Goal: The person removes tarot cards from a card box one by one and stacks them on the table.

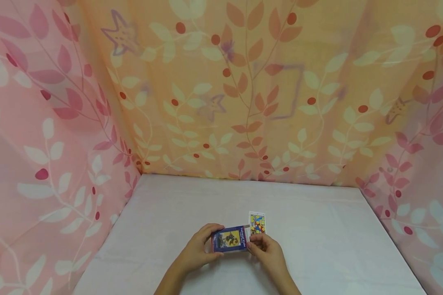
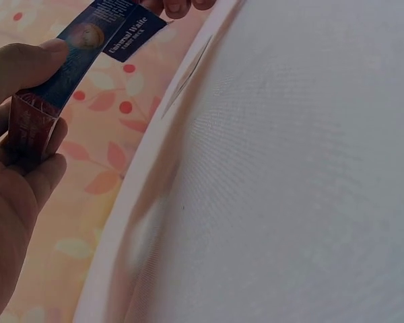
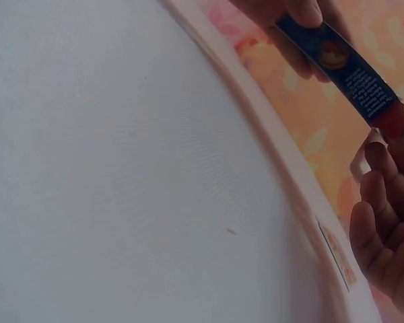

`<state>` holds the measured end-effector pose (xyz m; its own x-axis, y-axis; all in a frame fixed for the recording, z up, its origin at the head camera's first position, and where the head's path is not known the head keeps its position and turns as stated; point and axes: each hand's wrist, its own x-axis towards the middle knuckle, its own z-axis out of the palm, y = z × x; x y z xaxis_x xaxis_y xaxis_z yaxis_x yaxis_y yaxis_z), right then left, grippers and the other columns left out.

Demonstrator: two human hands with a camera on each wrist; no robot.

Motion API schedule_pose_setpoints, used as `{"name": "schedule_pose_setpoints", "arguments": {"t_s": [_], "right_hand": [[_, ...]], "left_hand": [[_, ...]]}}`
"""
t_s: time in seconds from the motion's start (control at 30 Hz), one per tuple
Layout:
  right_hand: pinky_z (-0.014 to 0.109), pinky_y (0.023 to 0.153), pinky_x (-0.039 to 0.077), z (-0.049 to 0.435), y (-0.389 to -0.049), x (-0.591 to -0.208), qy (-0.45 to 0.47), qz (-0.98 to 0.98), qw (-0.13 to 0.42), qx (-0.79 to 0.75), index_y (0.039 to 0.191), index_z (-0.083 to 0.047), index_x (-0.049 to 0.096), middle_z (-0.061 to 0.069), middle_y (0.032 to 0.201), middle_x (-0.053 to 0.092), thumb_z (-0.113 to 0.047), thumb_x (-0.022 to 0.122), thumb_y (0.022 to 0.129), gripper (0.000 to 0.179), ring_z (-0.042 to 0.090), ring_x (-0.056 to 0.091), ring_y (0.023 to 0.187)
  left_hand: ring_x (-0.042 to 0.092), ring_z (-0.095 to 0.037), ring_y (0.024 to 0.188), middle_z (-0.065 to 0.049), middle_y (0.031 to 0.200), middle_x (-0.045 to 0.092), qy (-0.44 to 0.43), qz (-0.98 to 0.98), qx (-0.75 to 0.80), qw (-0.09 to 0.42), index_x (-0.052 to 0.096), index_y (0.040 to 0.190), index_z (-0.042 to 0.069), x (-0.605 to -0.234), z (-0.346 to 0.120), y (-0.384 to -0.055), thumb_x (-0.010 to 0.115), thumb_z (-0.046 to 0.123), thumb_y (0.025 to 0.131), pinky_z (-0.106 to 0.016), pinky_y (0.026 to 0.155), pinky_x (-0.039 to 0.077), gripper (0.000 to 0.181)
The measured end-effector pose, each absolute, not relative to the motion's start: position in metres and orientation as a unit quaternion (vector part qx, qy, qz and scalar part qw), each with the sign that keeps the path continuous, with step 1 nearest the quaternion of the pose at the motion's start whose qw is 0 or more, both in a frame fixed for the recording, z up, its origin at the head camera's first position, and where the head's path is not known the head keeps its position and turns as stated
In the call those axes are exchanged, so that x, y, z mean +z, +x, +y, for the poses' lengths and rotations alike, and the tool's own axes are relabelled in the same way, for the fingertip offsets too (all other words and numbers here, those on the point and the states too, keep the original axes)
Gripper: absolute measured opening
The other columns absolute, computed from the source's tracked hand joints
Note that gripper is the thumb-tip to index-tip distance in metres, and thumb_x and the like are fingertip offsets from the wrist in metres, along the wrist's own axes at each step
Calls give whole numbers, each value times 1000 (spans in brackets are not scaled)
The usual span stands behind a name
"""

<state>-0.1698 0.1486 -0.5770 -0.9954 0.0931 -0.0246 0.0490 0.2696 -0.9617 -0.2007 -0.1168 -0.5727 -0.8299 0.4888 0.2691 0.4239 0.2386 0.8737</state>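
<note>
Dark blue cardboard, with red at one end, is seen on the small box [image 1: 227, 239], which is held up over the middle of the near part of the table [image 1: 310, 221]. The left end of the box is gripped by the left hand [image 1: 196, 249], with the thumb laid along the near edge and the fingers curled round the far side. The opposite end is pinched by the right hand [image 1: 272, 253], whose other fingers are curled in. A picture on a yellow ground is printed on the broad face of the box. In the left wrist view, a flap [image 2: 136, 33] is seen folded out at the far end, and "Universal Waite Tarot Deck" can be read on it.

A white-bordered card [image 1: 257, 224], printed in yellow, red and blue, is laid flat on the table just beyond the right hand; its near end is hidden by the fingers in the head view. The table is covered with white cloth. It is bordered at the back by an orange curtain [image 1: 192, 127] and at the sides by pink curtains [image 1: 74, 151], all patterned with leaves and red dots.
</note>
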Motion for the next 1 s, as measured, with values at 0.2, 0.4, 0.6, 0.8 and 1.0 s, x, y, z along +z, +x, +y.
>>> {"name": "schedule_pose_setpoints", "arguments": {"t_s": [0.2,0.4,0.6,0.8,1.0], "right_hand": [[21,62,56,151,-171,-575,-40,-796,33,603,98,-7,72,3,85,72,-14,81,86,17,12,65,72],[21,63,57,156,-172,-578,-37,-800,52,597,100,-8,72,2,85,72,-15,81,87,17,11,66,72],[22,64,58,161,-169,-578,-43,-801,85,591,103,-8,72,2,85,73,-14,82,86,20,10,66,73],[21,65,58,166,-168,-573,-53,-793,97,599,104,-9,73,4,87,73,-14,81,87,19,11,66,75],[20,65,57,169,-168,-571,-55,-786,96,608,105,-8,74,5,88,73,-12,82,87,20,11,65,75]], "left_hand": [[51,-21,136,6,143,54,299,785,542,18,55,143,16,-575,-118,-203,90,8,76,-36,118,42,77],[53,-19,134,8,142,55,296,786,543,12,56,143,16,-575,-118,-204,91,7,75,-33,117,43,77],[53,-19,134,9,142,54,294,788,541,8,56,143,20,-577,-119,-204,90,9,77,-33,117,43,75],[53,-19,134,11,143,54,286,788,545,10,56,143,23,-576,-119,-204,91,12,77,-36,117,43,75],[53,-18,133,12,143,54,279,796,537,8,55,143,22,-576,-120,-204,90,13,77,-37,116,45,75]]}}
